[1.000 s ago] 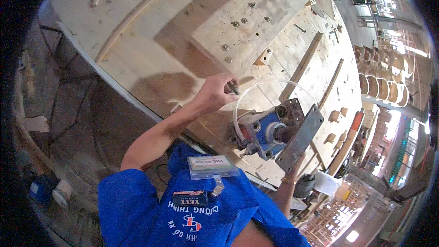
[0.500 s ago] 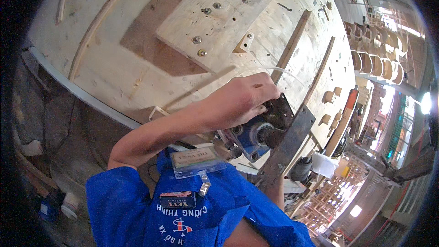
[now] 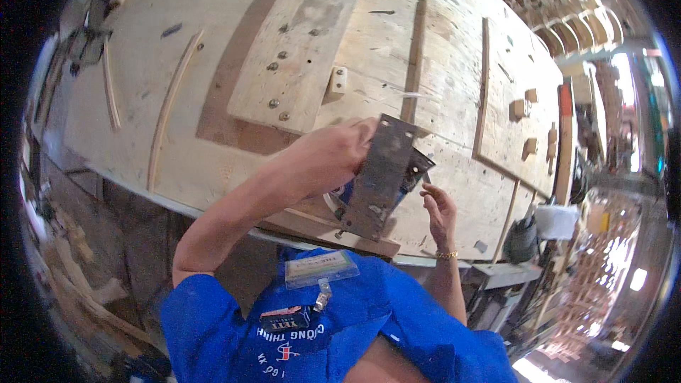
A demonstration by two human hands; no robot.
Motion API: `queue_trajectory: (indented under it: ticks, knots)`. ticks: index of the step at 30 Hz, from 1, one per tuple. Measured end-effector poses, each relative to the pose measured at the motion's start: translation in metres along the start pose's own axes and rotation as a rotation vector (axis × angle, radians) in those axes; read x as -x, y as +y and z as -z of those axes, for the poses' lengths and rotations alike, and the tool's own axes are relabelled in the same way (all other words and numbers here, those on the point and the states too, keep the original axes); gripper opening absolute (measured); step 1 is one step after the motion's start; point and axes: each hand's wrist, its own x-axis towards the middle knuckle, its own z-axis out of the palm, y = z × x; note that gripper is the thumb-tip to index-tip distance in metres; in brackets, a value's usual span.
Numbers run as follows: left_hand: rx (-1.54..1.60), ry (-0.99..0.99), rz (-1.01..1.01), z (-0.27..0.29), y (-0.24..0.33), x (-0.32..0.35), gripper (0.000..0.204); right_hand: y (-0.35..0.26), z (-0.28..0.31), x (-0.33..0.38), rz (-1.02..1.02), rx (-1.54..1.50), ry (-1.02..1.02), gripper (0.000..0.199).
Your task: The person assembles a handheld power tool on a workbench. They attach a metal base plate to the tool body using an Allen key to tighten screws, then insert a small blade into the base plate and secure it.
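Note:
A blue tool (image 3: 347, 191) with a flat dark metal plate (image 3: 379, 177) fixed to it is held up over the near edge of the wooden workbench. My left hand (image 3: 340, 149) grips it from the left; the fingertips are hidden behind the plate. The plate faces up and covers most of the blue body. A dark angled bracket (image 3: 421, 163) sticks out on the plate's right side. Just beyond that bracket is my right hand (image 3: 441, 207), apart from the tool, with its fingers loosely bent and separated. A gold bracelet circles the right wrist.
The workbench (image 3: 241, 163) carries a raised board (image 3: 262, 78) with several bolts, long wooden strips (image 3: 415, 50) and small wooden blocks (image 3: 521, 108). A dark container (image 3: 521, 239) and white item (image 3: 557, 221) stand at the right. Curved wooden pieces (image 3: 574, 32) are stacked farther off.
The tool has turned, so its dark plate now faces up and hides the blue body. My right hand, hidden behind the plate before, now shows to its right. The view has shifted.

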Motion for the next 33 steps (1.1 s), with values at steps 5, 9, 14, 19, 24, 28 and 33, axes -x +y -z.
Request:
queue_trajectory:
  ticks: [5,9,14,19,24,28,33]
  knots:
    - [0.139,0.01,0.025,0.002,0.001,0.0,0.033,0.017,0.0,0.008,-0.047,-0.102,0.062,0.026]
    - [0.561,0.153,0.397,-0.007,-0.002,0.001,0.028,0.032,0.003,0.011,0.031,-0.177,0.217,0.025]
    - [0.606,0.235,0.432,-0.026,-0.02,0.015,0.017,0.049,0.02,0.017,0.064,-0.225,0.312,0.024]
    - [1.069,0.186,0.509,-0.016,-0.017,0.006,0.018,0.063,0.033,0.021,0.028,-0.175,0.393,0.025]
    - [0.377,0.233,0.301,-0.027,-0.017,0.005,0.018,0.043,0.034,0.01,0.025,0.338,0.355,0.022]
    - [0.447,0.335,0.335,-0.039,-0.026,0.009,0.02,0.032,0.029,-0.006,0.019,0.672,0.22,0.02]
    - [0.546,0.371,0.311,-0.042,-0.039,0.018,0.018,0.038,0.048,-0.041,0.0,0.786,-0.103,0.024]
